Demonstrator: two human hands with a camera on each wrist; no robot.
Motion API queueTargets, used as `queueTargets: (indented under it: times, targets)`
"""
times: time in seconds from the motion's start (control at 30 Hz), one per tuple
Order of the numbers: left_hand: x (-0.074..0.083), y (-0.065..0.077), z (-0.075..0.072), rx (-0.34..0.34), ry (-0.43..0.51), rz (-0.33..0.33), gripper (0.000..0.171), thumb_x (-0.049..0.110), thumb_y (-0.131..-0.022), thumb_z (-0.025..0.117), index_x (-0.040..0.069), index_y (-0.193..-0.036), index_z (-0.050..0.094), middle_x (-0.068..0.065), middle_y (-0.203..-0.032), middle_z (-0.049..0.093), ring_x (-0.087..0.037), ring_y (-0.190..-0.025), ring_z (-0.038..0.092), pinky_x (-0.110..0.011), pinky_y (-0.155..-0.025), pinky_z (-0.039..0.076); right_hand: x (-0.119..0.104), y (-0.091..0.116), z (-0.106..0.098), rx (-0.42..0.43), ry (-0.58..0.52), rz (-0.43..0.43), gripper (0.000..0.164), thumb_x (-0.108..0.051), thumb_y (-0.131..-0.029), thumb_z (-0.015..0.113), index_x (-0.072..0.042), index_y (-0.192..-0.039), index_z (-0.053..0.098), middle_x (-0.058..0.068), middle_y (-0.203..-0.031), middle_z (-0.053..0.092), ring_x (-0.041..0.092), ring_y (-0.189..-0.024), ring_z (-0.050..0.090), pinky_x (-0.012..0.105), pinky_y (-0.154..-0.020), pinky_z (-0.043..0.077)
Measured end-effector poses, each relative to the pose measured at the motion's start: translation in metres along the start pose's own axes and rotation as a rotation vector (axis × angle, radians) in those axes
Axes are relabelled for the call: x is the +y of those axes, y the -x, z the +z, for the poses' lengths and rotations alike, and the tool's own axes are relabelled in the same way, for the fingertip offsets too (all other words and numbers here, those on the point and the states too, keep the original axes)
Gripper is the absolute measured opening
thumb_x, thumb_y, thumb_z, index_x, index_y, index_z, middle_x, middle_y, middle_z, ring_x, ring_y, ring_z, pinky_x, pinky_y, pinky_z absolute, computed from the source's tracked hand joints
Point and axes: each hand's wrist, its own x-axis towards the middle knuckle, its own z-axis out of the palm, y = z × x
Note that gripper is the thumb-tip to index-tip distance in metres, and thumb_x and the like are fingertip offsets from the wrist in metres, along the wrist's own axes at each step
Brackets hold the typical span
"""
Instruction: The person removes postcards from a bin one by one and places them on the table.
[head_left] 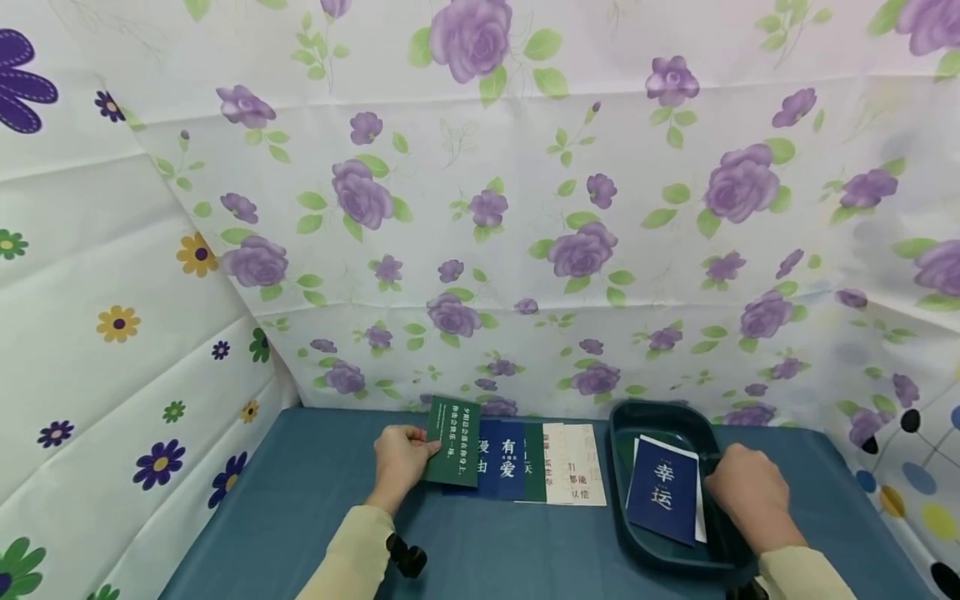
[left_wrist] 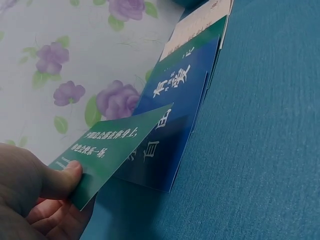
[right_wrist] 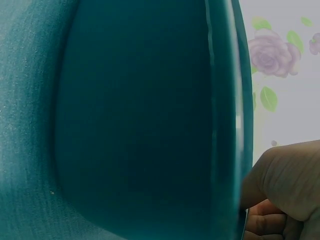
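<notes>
My left hand (head_left: 401, 462) pinches a green card (head_left: 452, 439) with white lettering by its left edge. This card is tilted above the left end of an overlapping row of cards, where blue cards (head_left: 501, 462), a green card (head_left: 534, 461) and cream cards (head_left: 573, 464) lie. In the left wrist view, my thumb presses the top of the held green card (left_wrist: 107, 150). My right hand (head_left: 750, 496) is curled at the right rim of a dark green tray (head_left: 626, 525), pinching a thin dark-edged card, mostly hidden. A blue card (head_left: 663, 492) lies over a white one in the tray.
A blue-green cloth (head_left: 300, 500) covers the table. Behind it hangs a sheet with purple roses (head_left: 450, 317); another flowered sheet (head_left: 112, 375) hangs at the left. The tray's outer wall (right_wrist: 140, 125) fills much of the right wrist view.
</notes>
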Motion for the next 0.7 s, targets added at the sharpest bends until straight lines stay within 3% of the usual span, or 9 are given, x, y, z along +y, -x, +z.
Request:
queueTargets:
  times: [0.27,0.7]
  targets:
    - [-0.002,-0.003,0.005,-0.029,-0.013,-0.015,0.022,0.023,-0.074,0.079,0.009,-0.089,0.071,-0.006,-0.085,0.07,-0.016,-0.074,0.065,-0.031,-0.056,0.05,0.0,0.0,-0.001,0.007,0.004,0.013,0.039,-0.026,-0.079,0.069,0.007,-0.097,0.063,0.028,-0.086,0.063,0.032,-0.066,0.059,0.043,-0.048,0.044]
    - [-0.002,-0.003,0.011,-0.015,-0.049,-0.005,0.014,0.021,-0.074,0.079,0.011,-0.08,0.071,-0.006,-0.085,0.07,-0.019,-0.074,0.065,-0.03,-0.054,0.047,0.001,-0.001,-0.001,0.0,0.003,0.011,0.036,-0.025,-0.079,0.067,0.007,-0.096,0.064,0.026,-0.084,0.063,0.031,-0.065,0.058,0.042,-0.047,0.044]
